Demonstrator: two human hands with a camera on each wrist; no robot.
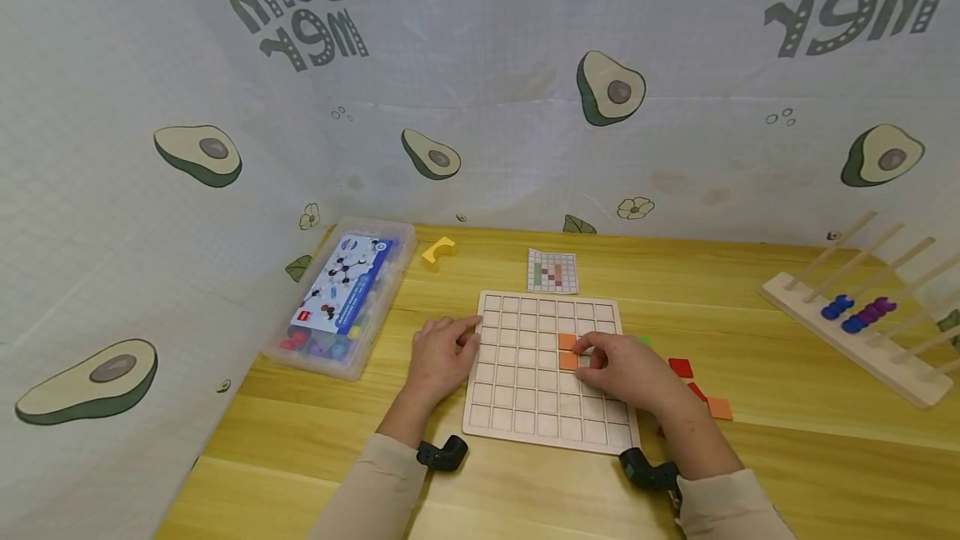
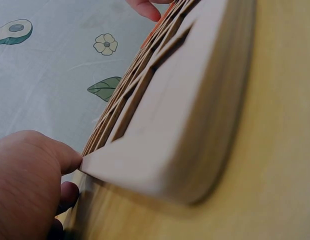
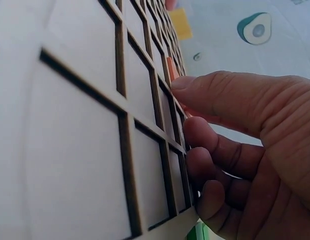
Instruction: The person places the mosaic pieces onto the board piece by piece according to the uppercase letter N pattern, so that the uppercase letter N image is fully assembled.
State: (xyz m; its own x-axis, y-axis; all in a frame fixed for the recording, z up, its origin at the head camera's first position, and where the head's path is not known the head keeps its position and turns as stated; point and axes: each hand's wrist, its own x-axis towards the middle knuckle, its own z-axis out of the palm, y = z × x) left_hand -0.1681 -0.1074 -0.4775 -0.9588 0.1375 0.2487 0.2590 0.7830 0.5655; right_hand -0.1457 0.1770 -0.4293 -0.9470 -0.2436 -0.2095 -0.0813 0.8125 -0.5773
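A pale wooden grid board [image 1: 503,398] lies flat on the table. Two orange square tiles sit one behind the other right of its middle, the far orange tile [image 1: 567,342] and the near orange tile [image 1: 567,361]. My right hand [image 1: 626,365] pinches the near one at its right side with thumb and index finger; the fingertips partly cover it. In the right wrist view the thumb [image 3: 215,92] is against an orange edge [image 3: 172,68]. My left hand [image 1: 441,359] rests by the board's left edge, index fingertip touching it, as the left wrist view also shows.
Behind the board lies a printed grid card [image 1: 552,272]. Red tiles [image 1: 681,367] and an orange tile [image 1: 719,408] lie to the right, near a peg rack [image 1: 855,340] with beads. A plastic box [image 1: 341,298] and a yellow arch block [image 1: 438,252] are at the left.
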